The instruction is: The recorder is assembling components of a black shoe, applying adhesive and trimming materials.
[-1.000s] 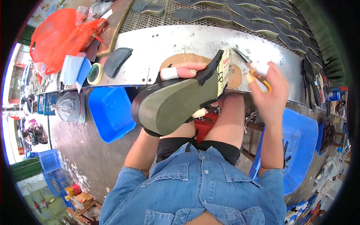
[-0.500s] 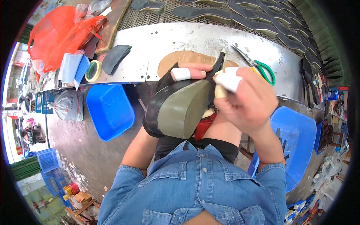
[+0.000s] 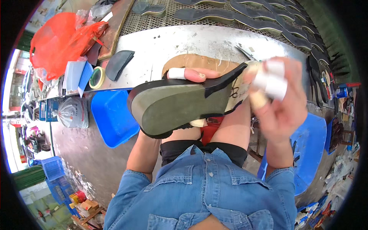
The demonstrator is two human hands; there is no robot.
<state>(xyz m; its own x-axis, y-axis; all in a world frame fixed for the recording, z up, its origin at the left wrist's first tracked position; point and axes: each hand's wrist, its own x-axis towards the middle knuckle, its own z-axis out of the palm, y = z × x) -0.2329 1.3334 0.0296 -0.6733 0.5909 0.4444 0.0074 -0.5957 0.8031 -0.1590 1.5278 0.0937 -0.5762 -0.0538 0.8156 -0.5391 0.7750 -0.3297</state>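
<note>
Right hand (image 3: pixel 280 103) has swung back in over the toe end since a second ago, when it was lifted off to the right with a small tool; now its taped fingers (image 3: pixel 270 82) close down on the front tip of the shoe (image 3: pixel 180 105), blurred with motion, and whether they grip a tool there I cannot tell. Left hand (image 3: pixel 188 74) is clamped around the shoe from behind, a taped finger lying along its upper edge, thumb side hidden.

That shoe sits in the centre of the frame, held up above the lap, sole facing the camera. Its long axis runs left to right, thick heel toward the centre left, thin toe rising toward the upper right.

Judging by the chunky wedge, it looks stiff and fairly light, grippy rather than slick; the heel block is the sure place to hold, the thin toe likely flexes.

Behind it, the metal bench (image 3: pixel 214 42) shows in the upper centre, a blue tub (image 3: pixel 111 119) at left.
</note>
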